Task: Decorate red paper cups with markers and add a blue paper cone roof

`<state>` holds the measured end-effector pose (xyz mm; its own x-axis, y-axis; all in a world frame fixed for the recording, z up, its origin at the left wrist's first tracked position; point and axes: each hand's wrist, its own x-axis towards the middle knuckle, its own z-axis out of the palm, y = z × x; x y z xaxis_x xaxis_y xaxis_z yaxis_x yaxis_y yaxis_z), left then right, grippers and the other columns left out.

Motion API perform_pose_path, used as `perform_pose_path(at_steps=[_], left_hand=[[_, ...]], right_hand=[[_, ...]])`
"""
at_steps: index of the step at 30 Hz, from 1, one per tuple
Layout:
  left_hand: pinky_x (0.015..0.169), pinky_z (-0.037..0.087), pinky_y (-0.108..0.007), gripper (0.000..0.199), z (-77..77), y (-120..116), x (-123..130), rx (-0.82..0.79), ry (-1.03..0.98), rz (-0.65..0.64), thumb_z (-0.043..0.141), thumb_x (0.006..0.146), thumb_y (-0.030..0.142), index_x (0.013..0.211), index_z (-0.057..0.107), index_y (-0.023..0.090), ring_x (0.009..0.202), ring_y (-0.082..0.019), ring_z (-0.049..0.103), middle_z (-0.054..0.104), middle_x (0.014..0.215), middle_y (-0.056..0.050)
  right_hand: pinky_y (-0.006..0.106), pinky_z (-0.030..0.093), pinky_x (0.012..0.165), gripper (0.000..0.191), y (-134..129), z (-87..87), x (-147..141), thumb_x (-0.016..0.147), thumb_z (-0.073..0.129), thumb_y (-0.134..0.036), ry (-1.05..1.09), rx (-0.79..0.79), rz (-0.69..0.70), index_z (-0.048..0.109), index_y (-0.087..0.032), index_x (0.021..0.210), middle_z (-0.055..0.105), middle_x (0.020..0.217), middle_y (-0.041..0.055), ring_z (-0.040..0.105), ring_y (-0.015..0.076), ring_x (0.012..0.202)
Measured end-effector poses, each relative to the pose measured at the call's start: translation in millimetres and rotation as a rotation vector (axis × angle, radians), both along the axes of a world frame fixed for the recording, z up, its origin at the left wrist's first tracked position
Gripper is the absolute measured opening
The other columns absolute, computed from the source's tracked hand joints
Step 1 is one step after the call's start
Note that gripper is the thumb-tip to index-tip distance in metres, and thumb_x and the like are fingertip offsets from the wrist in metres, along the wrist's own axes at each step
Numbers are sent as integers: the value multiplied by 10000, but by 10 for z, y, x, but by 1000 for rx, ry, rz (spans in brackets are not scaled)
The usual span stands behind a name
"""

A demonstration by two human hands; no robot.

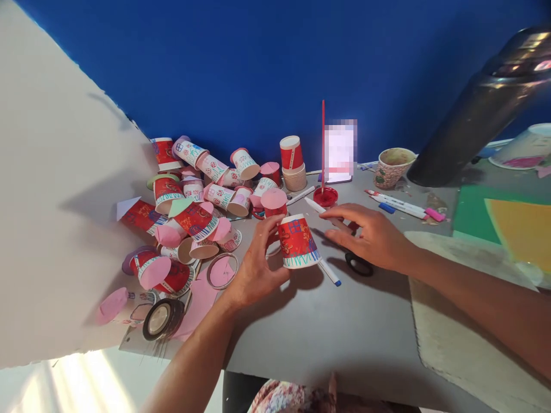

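My left hand (pixel 253 264) grips a red paper cup (pixel 297 242), turned upside down, with its fingers and thumb at the cup's left side. A blue window, yellow figures and green and blue zigzag strokes along the rim decorate it. To the right, my right hand (pixel 370 235) has thumb and index finger around a white marker (pixel 315 205), its pale end pointing to the upper left. Another white marker with a blue end (pixel 330 272) lies on the table just behind the cup. A black tape roll (pixel 359 264) lies below my right hand.
Decorated cups with paper tops (pixel 193 221) are heaped at the left wall. Stacked cups (pixel 294 176), a red paint pot (pixel 325 197) with a brush, a glowing screen (pixel 340 150) and a stained cup (pixel 392 166) stand behind. A dark bottle (pixel 465 120) and pale mat (pixel 456 304) are at right.
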<state>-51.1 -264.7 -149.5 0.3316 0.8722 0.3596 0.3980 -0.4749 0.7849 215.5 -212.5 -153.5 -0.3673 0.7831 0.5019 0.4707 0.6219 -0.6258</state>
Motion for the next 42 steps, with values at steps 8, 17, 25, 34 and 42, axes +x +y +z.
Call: perform_pose_path(at_steps=[8, 17, 25, 34, 42], left_hand=[[1152, 513, -537, 893, 0, 9, 55, 112, 142, 87, 874, 772, 229, 1522, 399, 326, 1399, -327, 541, 493, 1532, -119], [1109, 538, -567, 904, -41, -16, 118, 18, 90, 172, 874, 762, 237, 1517, 387, 337, 1385, -332, 541, 464, 1517, -119], [1071, 563, -560, 894, -130, -11, 124, -1, 55, 197, 844, 763, 217, 1513, 376, 353, 1377, -330, 514, 417, 1479, -109], [1073, 569, -544, 861, -145, -9, 157, 7, 88, 212, 802, 782, 193, 1510, 365, 338, 1333, -314, 555, 442, 1435, -103], [1031, 587, -527, 811, -155, -2, 181, 117, 124, 270, 750, 794, 186, 1487, 343, 297, 1321, -316, 559, 442, 1432, -132]], right_hand=[[413, 517, 823, 280, 143, -192, 77, 1024, 559, -302, -462, 148, -35, 757, -177, 1177, 771, 1143, 149, 661, 329, 1062], [407, 443, 892, 332, 202, -244, 73, 1073, 528, -386, -671, 159, 1, 747, -162, 1180, 761, 1117, 139, 628, 308, 1049], [399, 394, 809, 350, 203, -279, 75, 1075, 528, -432, -746, 137, -10, 748, -178, 1172, 746, 1133, 140, 612, 320, 1046], [424, 423, 842, 345, 176, -291, 53, 1063, 560, -438, -795, 132, -34, 752, -173, 1172, 736, 1194, 162, 609, 349, 1109], [419, 429, 820, 342, 125, -265, 18, 1049, 583, -448, -844, 143, -40, 749, -170, 1159, 743, 1164, 160, 617, 349, 1087]])
